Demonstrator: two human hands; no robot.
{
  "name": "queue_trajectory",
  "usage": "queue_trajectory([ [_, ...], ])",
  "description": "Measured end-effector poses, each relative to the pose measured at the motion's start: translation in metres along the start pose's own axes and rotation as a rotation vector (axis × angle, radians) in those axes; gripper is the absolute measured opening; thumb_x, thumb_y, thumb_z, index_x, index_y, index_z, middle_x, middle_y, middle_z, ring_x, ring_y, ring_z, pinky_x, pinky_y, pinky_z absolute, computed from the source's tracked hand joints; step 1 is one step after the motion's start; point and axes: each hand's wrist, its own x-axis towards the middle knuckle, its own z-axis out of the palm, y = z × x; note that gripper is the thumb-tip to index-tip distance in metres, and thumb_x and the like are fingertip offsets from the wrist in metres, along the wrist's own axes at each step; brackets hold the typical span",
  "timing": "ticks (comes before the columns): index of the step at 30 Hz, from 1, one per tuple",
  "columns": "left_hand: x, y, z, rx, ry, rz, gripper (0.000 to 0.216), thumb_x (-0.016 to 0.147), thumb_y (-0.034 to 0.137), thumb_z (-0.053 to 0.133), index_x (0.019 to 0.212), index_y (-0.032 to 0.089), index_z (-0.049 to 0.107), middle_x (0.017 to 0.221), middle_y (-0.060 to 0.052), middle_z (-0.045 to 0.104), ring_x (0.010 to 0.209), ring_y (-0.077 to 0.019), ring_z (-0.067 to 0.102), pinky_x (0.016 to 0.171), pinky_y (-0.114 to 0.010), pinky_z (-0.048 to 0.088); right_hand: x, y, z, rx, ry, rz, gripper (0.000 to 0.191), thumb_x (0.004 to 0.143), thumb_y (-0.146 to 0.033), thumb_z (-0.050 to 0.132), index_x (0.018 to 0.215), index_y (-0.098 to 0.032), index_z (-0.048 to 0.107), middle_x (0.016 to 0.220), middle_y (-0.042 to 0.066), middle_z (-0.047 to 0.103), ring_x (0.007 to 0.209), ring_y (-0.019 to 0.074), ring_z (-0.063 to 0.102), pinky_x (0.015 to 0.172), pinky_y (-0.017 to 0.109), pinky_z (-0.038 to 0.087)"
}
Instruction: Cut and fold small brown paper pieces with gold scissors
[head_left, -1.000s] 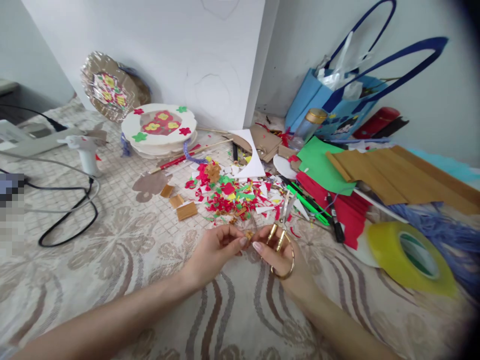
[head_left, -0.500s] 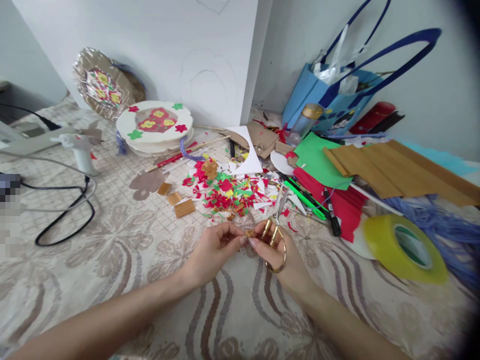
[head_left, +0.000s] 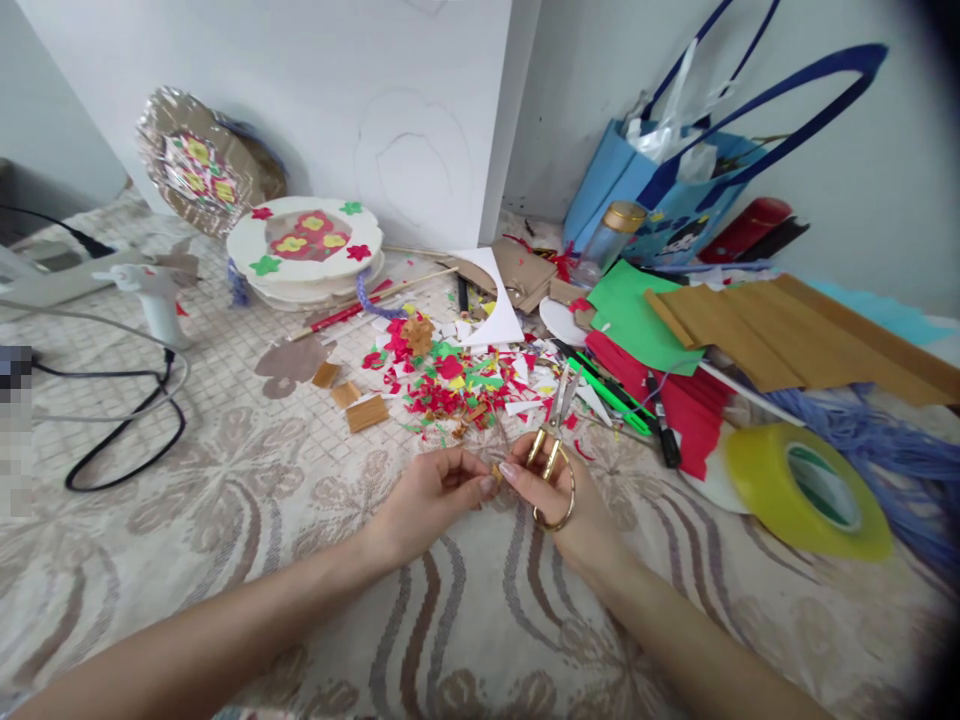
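Observation:
My left hand point(head_left: 433, 500) pinches a small brown-yellow piece of paper point(head_left: 496, 473) between thumb and fingertips. Close against it, my right hand point(head_left: 559, 500) is closed on gold-handled scissors point(head_left: 551, 437), whose blades point away from me and stand slightly apart. The thumb and index finger of that hand meet at the piece, which they mostly hide. Just beyond my hands lies a heap of cut scraps point(head_left: 457, 385) in red, green, white and yellow. Several brown paper squares point(head_left: 367, 413) sit left of the heap, and a brown paper flower point(head_left: 417, 336) rests on its far side.
A white glue gun point(head_left: 154, 300) with cables stands left. Behind are a white flower-decorated lantern point(head_left: 247, 225) and a white board point(head_left: 427, 60). On the right lie a yellow tape roll point(head_left: 765, 490), green paper point(head_left: 637, 320), brown crepe paper point(head_left: 795, 335) and a blue bag point(head_left: 600, 190).
My right thumb and fingertips have shifted slightly at the small piece, and the scissors have tilted a little to the right. The view has moved slightly.

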Motion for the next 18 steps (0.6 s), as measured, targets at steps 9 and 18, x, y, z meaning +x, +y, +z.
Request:
queue_trajectory([
  [9, 0.0002, -0.0031, -0.0003, 0.099, -0.019, 0.024, 0.027, 0.077, 0.038, 0.06, 0.073, 0.011, 0.06, 0.069, -0.003, 0.06, 0.064, -0.0125, 0.053, 0.059, -0.024, 0.042, -0.0048, -0.0006, 0.0016, 0.037, -0.069, -0.008, 0.02, 0.073, -0.029, 0.068, 0.083, -0.021, 0.053, 0.071, -0.003, 0.055, 0.064, 0.0122, 0.053, 0.059, 0.024, 0.044],
  [18, 0.0041, -0.0003, -0.0043, -0.104, -0.097, -0.074, 0.027, 0.075, 0.038, 0.063, 0.077, 0.011, 0.062, 0.074, -0.004, 0.063, 0.069, -0.0117, 0.054, 0.066, -0.023, 0.044, 0.002, 0.0046, -0.0023, 0.083, -0.001, 0.027, 0.024, 0.068, -0.033, 0.071, 0.081, -0.021, 0.055, 0.067, -0.003, 0.054, 0.058, 0.0121, 0.051, 0.054, 0.025, 0.041],
])
